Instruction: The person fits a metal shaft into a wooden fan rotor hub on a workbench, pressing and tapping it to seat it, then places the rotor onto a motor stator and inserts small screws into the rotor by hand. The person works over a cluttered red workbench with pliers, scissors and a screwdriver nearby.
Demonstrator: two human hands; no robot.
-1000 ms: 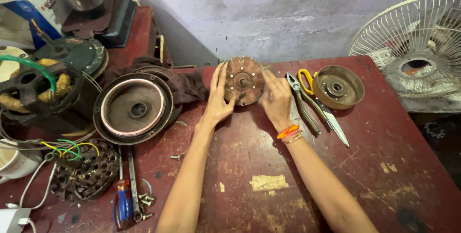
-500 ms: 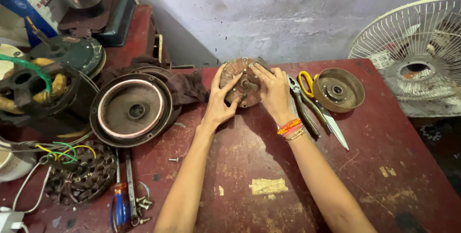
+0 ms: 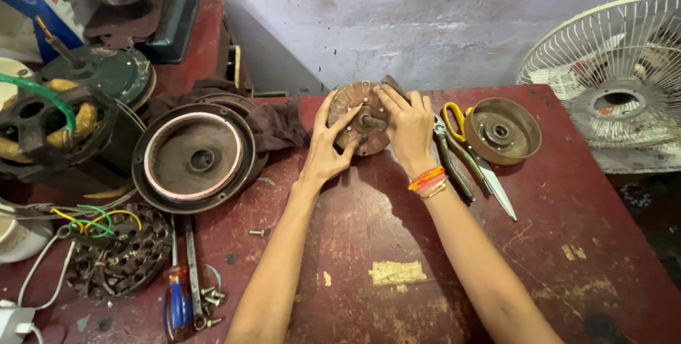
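1. At the left edge of the worn dark-red wooden table point(image 3: 440, 245), a dark motor stator with yellow-wrapped windings and a green wire point(image 3: 42, 128) sits behind a perforated dark metal disc with coloured wires point(image 3: 117, 255).
2. Just right of the disc, a blue-and-red-handled screwdriver point(image 3: 177, 301) lies near the front edge, with small loose screws point(image 3: 209, 298) beside it.
3. Behind these, a round dark metal housing cover with a pale inner ring point(image 3: 195, 156) lies flat, partly on a dark brown cloth point(image 3: 277, 124).
4. The left hand point(image 3: 328, 149) presses spread fingers against the left rim of the rusty round metal rotor disc point(image 3: 358, 113).
5. The rotor disc stands tilted on edge near the middle of the back edge.
6. The right hand point(image 3: 411, 128) grips the disc's right side, fingers curled over its face and central shaft; orange bangles point(image 3: 428, 178) ring the wrist.
7. Just right, dark pliers point(image 3: 454, 167) and yellow-handled scissors point(image 3: 475, 156) lie side by side.
8. Touching the scissors' handles, a rusty brown shallow metal cup point(image 3: 507, 130) rests near the back right corner.
9. Beyond the right edge stands a white wire fan guard point(image 3: 617, 74).
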